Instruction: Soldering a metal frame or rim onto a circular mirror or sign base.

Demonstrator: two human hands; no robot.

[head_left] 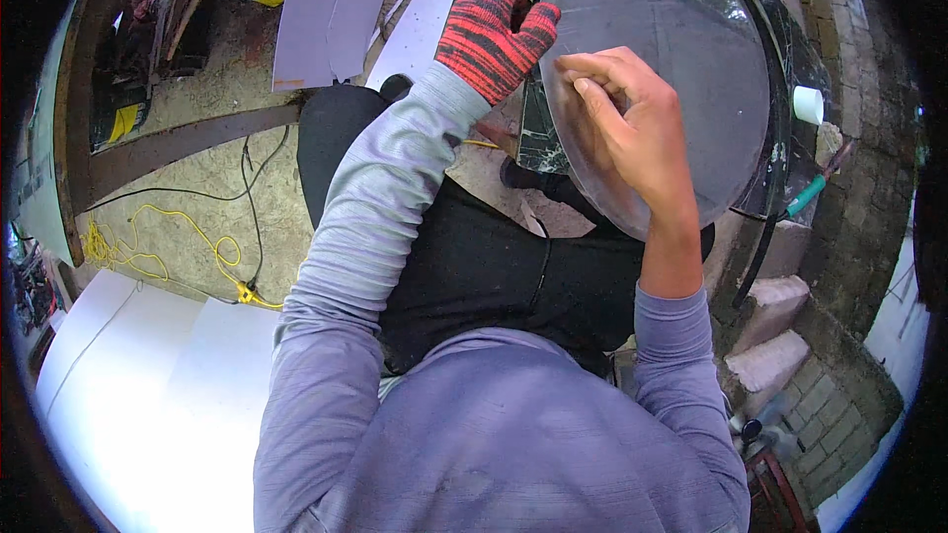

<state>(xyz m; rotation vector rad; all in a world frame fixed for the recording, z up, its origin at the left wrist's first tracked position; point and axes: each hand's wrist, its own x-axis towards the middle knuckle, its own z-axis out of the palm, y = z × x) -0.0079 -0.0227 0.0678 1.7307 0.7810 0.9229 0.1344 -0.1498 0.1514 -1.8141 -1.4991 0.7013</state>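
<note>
A large, round, see-through disc [681,99], glossy like glass, overlaps a black marbled surface [541,128] in front of me. My left hand [499,30], in a red and black striped knit glove, grips the disc's left rim, with its thumb at the edge. Bare and closed, my right hand [632,123] is over the disc's near left part, thumb and index finger pinched together. Whatever may be between those fingertips is too small to make out. The disc's near edge reaches over my lap, partly behind my right wrist.
A white cylinder [808,105] and a teal-handled tool [807,195] lie right of the disc. Pale sheets [326,10] stand at the far left, others [148,365] lie near left. A yellow cord [222,247] crosses the floor. Concrete blocks [768,360] stand at right.
</note>
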